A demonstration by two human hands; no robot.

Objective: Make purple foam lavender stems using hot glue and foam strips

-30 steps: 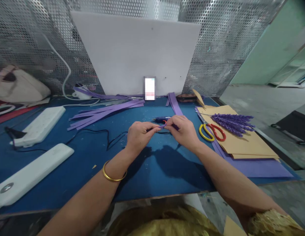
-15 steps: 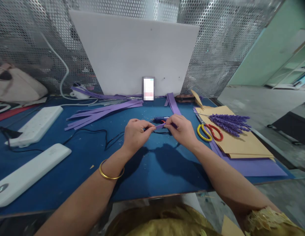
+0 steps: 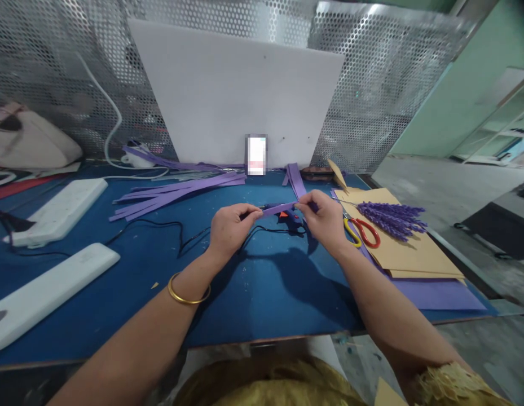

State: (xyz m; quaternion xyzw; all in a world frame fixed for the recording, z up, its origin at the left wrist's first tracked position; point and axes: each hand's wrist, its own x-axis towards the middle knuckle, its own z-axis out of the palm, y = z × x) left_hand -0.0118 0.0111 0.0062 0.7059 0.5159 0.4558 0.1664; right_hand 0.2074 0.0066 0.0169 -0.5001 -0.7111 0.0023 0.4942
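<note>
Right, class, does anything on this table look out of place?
One small tan scrap lies alone on the blue tabletop, left of the round gold bangle, apart from the stacked tan sheets, perhaps a stray offcut. The thin purple strip between left hand and right hand shows no obvious damage.

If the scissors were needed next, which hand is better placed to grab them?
Probably the right hand: it is nearer the scissors than the left hand, though both are pinching the purple strip.

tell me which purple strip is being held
The purple strip stretched between the left hand and right hand; the other strips lie bunched farther back.
</note>
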